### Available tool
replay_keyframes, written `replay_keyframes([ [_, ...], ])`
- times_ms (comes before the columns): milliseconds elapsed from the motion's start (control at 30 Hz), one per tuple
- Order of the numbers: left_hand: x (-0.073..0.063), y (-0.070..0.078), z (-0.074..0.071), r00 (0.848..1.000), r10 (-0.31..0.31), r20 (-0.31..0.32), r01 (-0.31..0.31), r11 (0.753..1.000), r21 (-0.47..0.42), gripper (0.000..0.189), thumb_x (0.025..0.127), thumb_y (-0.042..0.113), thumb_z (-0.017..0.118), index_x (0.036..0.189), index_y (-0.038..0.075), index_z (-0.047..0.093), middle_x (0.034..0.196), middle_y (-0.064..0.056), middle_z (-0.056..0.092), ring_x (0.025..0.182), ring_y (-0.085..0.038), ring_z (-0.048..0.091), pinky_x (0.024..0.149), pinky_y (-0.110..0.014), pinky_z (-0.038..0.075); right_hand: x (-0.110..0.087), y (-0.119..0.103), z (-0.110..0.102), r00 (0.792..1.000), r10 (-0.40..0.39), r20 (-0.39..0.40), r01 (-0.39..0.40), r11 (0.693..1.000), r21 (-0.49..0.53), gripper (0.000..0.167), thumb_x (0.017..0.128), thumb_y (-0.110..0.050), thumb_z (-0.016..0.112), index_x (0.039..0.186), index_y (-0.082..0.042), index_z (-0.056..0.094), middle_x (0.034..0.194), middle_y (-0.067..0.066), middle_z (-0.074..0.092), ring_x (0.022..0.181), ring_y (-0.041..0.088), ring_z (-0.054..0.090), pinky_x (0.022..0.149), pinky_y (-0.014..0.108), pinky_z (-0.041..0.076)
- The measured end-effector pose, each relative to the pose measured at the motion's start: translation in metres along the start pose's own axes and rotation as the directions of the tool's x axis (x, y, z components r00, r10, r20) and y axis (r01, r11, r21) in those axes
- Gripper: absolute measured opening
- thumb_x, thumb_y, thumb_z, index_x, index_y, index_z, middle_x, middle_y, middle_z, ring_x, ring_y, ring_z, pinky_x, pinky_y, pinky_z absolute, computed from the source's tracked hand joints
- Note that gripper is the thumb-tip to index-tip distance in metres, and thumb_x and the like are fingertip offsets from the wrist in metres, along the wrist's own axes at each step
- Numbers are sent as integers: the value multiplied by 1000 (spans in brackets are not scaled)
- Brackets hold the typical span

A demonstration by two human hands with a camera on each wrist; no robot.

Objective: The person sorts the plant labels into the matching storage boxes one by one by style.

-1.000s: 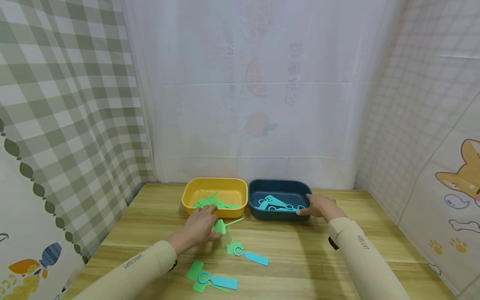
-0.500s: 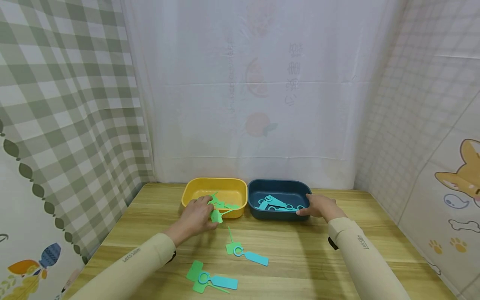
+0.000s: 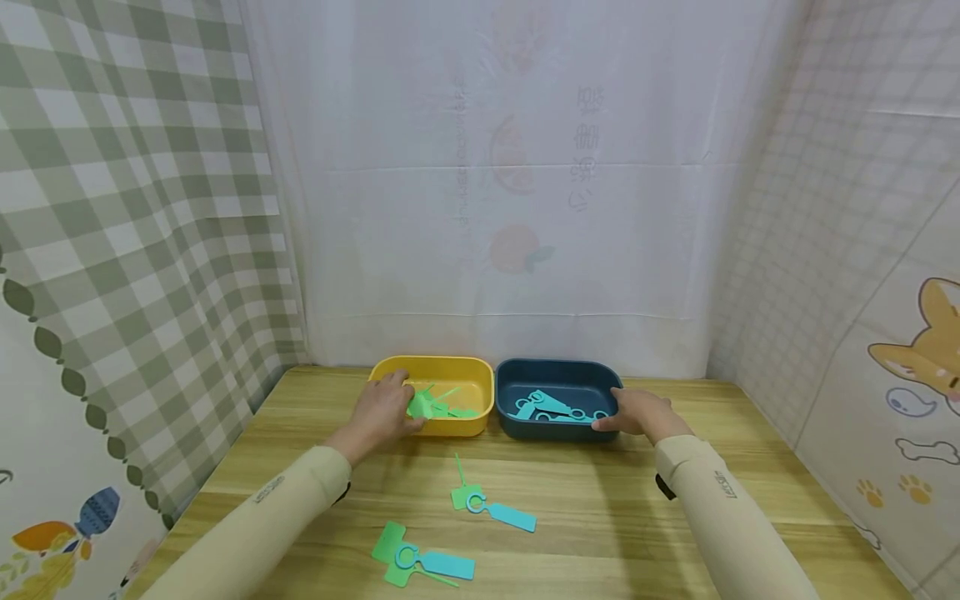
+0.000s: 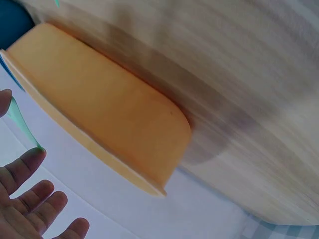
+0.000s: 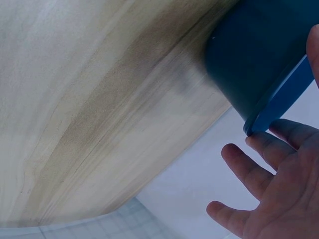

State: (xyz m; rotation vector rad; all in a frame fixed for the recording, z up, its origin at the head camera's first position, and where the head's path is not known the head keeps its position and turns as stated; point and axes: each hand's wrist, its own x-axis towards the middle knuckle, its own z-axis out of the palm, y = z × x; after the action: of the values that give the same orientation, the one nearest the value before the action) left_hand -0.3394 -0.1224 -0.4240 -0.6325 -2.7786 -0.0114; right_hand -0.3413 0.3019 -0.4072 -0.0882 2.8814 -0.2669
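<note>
My left hand [image 3: 380,410] is over the front left of the yellow bin [image 3: 453,427]. It pinches a green plastic plant label [image 4: 22,124] between thumb and index finger, above the bin's rim in the left wrist view, its other fingers loosely spread. More green labels [image 3: 459,413] lie inside that bin. At the right end of the dark blue bin [image 3: 551,432], my right hand [image 3: 639,411] touches the rim, thumb at the front and fairly straight fingers [image 5: 271,149] along the end. Several light blue ring-ended labels [image 3: 551,402] lie in the blue bin.
Nearer on the wooden table [image 3: 585,517], a green label [image 3: 465,498] lies by a blue ring label [image 3: 513,517]. Further forward, another blue label [image 3: 447,565] overlaps green ones [image 3: 388,542]. A white curtain [image 3: 420,275] stands behind the bins, a checked cloth [image 3: 187,208] at left.
My left hand has carried the green label up and back from the table in front of the yellow bin to over its inside. The right hand stays at the blue bin's rim.
</note>
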Motion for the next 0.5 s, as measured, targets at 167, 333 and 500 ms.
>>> replay_keyframes([
  [167, 8, -5, -2, 999, -38, 38, 38, 999, 9, 47, 81, 48, 79, 91, 2, 69, 132, -22, 55, 116, -40, 57, 92, -57, 49, -1, -1, -1, 1000, 0, -3, 0, 1000, 1, 97, 87, -53, 71, 146, 14, 33, 144, 39, 38, 131, 57, 37, 100, 78, 22],
  [333, 13, -10, 1, 997, -69, 43, 68, 997, 19, 44, 83, 47, 78, 87, 4, 68, 133, -23, 55, 118, -41, 55, 91, -58, 48, -2, -1, -1, 1000, -1, -5, 1, 1000, -6, 95, 88, -52, 71, 146, 13, 34, 143, 38, 39, 130, 57, 37, 100, 78, 23],
  [500, 18, -12, 5, 994, -104, 19, 104, 995, 12, 42, 85, 44, 75, 88, 3, 67, 129, -22, 56, 116, -41, 55, 88, -57, 49, -2, -1, 0, 1000, -2, -5, 2, 1000, -13, 95, 88, -52, 70, 146, 13, 33, 144, 38, 39, 131, 56, 37, 100, 78, 22],
])
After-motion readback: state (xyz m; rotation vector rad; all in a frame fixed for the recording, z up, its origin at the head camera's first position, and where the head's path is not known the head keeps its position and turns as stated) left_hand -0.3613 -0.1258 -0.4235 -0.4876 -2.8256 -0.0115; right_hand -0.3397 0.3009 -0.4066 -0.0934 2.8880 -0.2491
